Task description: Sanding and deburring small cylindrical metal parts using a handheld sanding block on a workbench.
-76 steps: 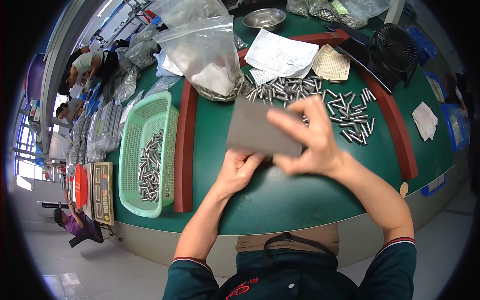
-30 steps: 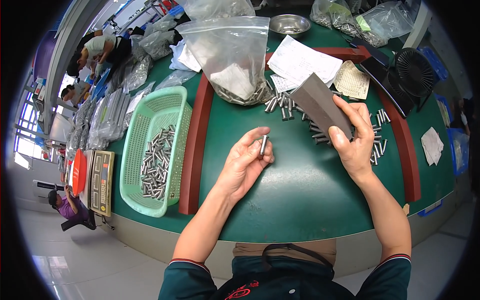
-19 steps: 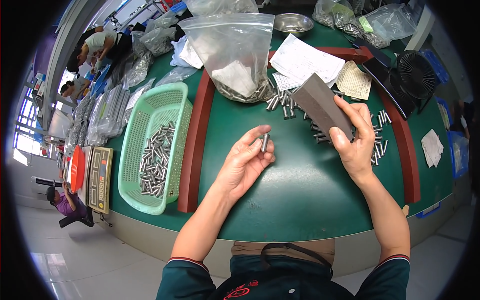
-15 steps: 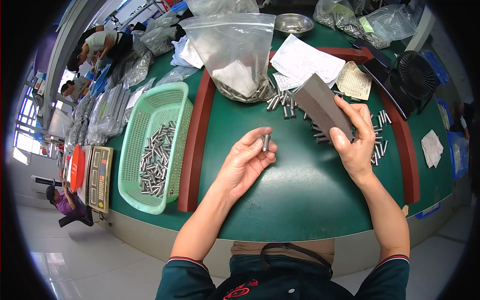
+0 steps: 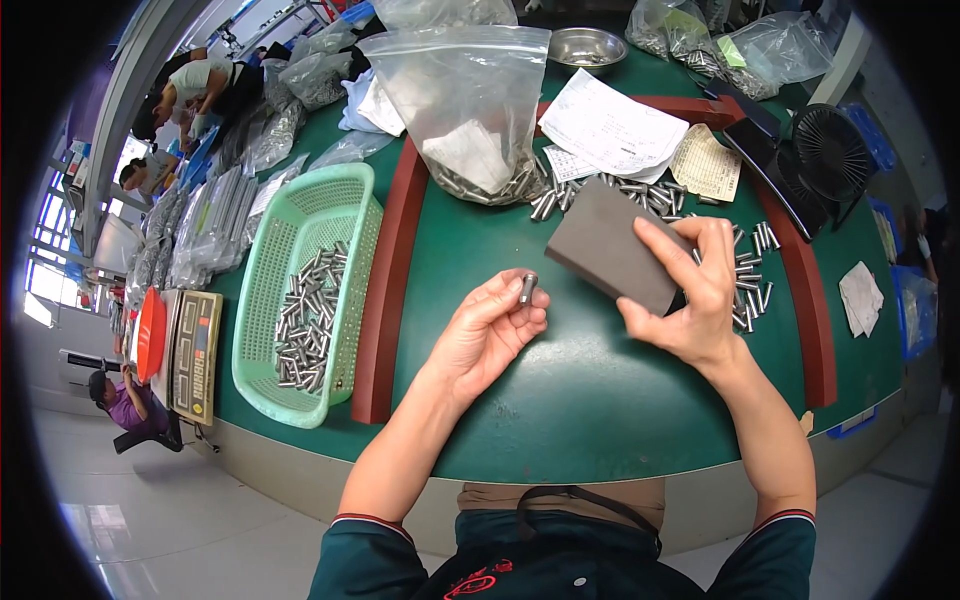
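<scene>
Between the thumb and fingers of my left hand (image 5: 485,335) is a small, shiny metal pin (image 5: 528,289), held upright with its wider end up. My right hand (image 5: 705,305) grips a grey-brown rectangular block (image 5: 612,245) that looks like a sanding block, thumb on the near edge and fingers over the far side. The block is tilted, to the right of the pin and apart from it. Behind and right of the block, loose metal pins (image 5: 750,290) lie scattered, partly hidden by it. On the left, a green plastic basket (image 5: 352,300) contains many similar pins (image 5: 312,320).
Dark red wooden strips (image 5: 385,290) border the green table (image 5: 560,420). A clear plastic bag (image 5: 460,80) of metal parts stands at the back, near papers (image 5: 610,125) and a metal bowl (image 5: 588,48). A black fan (image 5: 832,150) is far right; a scale (image 5: 195,355) is left.
The block has swung leftward and down, turning its broad face up, closer to the pin. My left hand has shifted slightly, and the pin's tilt has changed a little.
</scene>
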A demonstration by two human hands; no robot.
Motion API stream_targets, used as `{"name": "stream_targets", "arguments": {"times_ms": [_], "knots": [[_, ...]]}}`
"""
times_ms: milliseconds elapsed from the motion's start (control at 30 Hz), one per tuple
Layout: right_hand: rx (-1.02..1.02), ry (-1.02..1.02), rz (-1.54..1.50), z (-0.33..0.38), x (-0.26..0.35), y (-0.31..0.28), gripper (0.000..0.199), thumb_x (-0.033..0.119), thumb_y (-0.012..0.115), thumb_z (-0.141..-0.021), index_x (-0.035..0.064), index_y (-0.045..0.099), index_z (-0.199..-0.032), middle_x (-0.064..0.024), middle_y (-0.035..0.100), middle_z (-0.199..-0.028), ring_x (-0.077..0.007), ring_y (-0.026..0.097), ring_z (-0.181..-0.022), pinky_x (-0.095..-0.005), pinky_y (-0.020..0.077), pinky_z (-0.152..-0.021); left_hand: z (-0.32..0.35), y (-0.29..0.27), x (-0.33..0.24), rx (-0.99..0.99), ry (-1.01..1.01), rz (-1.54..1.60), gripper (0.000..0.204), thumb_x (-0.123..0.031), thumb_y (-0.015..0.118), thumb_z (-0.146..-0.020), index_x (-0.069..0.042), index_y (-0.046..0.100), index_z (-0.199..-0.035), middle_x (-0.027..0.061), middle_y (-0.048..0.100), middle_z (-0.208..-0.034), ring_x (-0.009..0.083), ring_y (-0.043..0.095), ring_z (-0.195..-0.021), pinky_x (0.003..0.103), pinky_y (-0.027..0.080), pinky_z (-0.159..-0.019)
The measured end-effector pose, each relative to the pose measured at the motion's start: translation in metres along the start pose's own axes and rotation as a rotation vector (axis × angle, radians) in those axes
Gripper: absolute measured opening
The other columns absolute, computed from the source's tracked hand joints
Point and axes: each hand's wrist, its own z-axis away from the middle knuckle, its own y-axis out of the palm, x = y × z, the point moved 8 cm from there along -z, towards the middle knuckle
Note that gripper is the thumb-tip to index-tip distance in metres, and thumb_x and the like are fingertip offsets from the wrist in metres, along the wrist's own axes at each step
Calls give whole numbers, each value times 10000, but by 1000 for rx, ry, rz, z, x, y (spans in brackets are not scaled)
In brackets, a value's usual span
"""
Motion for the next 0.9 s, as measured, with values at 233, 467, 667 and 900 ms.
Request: {"name": "stream_targets", "arguments": {"times_ms": [233, 467, 667, 900], "knots": [[30, -59, -5, 2, 12, 6, 712, 262, 809, -471, 71, 665, -1141, -140, 484, -920, -291, 460, -822, -406, 405, -713, 2, 0, -3, -77, 22, -139, 120, -126, 586, -943, -26, 570, -1008, 113, 659, -873, 165, 662, -736, 291, 573, -723], [57, -95, 13, 2, 19, 6, 719, 275, 806, -474, 95, 664, -1155, -131, 489, -942, -287, 468, -843, -408, 405, -738, 2, -3, -6, -100, 46, -200, 93, -117, 595, -936, -35, 554, -954, 105, 655, -857, 170, 666, -769, 286, 564, -727], [80, -181, 92, 2, 26, 1, 705, 267, 801, -479, 109, 667, -1153, -120, 488, -975, -289, 469, -857, -409, 401, -761, 4, -1, -8, -154, 78, -189, 91, -117, 598, -934, -39, 567, -968, 81, 634, -836, 149, 631, -736, 283, 545, -714], [24, -135, 86, 0, 18, -5, 703, 246, 798, -462, 93, 672, -1137, -129, 489, -961, -288, 460, -837, -403, 394, -735, 4, -6, -12, -147, 90, -138, 86, -118, 590, -940, -43, 575, -981, 77, 625, -819, 138, 616, -711, 284, 536, -710]]}}
